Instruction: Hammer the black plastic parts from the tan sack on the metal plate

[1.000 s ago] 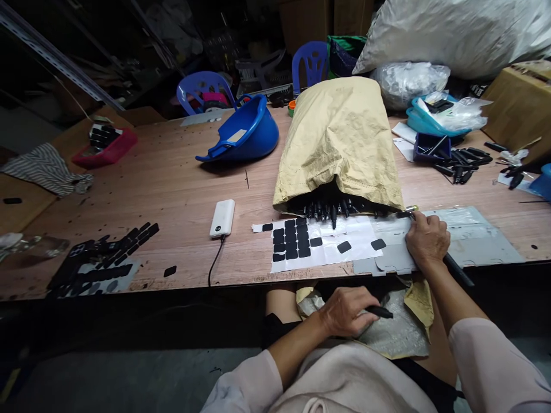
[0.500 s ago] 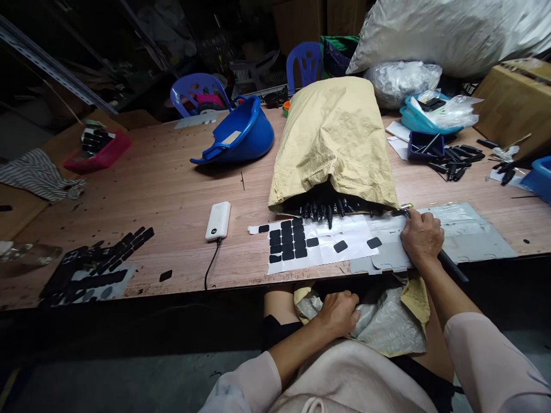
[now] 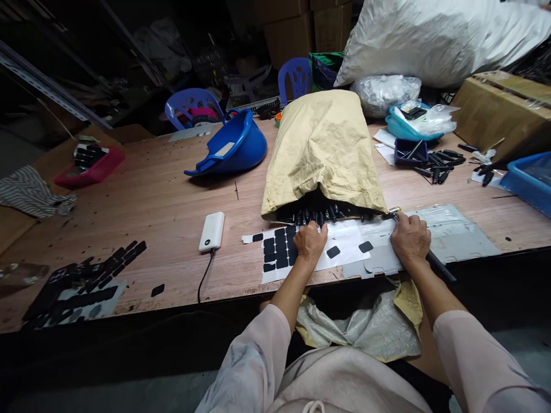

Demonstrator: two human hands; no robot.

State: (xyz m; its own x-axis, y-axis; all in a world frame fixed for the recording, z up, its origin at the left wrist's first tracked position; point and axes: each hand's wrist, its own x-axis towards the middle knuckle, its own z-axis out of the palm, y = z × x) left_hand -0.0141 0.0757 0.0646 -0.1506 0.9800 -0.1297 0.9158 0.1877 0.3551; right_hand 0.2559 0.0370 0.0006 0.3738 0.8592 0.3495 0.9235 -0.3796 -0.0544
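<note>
A tan woven sack [image 3: 322, 150] lies on the wooden table [image 3: 163, 201], its open mouth facing me with several black handles [image 3: 321, 213] poking out. My left hand [image 3: 310, 241] rests at the sack mouth, fingers curled toward the black handles, over a white sheet [image 3: 344, 248] that carries black adhesive pads [image 3: 279, 250]. My right hand [image 3: 410, 239] is closed around a long black tool [image 3: 434, 261] with a metal tip, resting on a grey sheet [image 3: 456, 241]. A crumpled woven bag [image 3: 365, 324] lies on my lap.
A white power bank [image 3: 212, 231] with a cable lies left of the sheets. A tipped blue basin [image 3: 230, 150], a red tray [image 3: 89, 166], black pads [image 3: 81, 275] at the left edge, blue trays with black tools [image 3: 424, 155], and a cardboard box [image 3: 495, 106] surround the area.
My left hand rose from the bag on my lap, where it had let go of a black piece, to the sack's mouth on the table. My right hand has stayed put.
</note>
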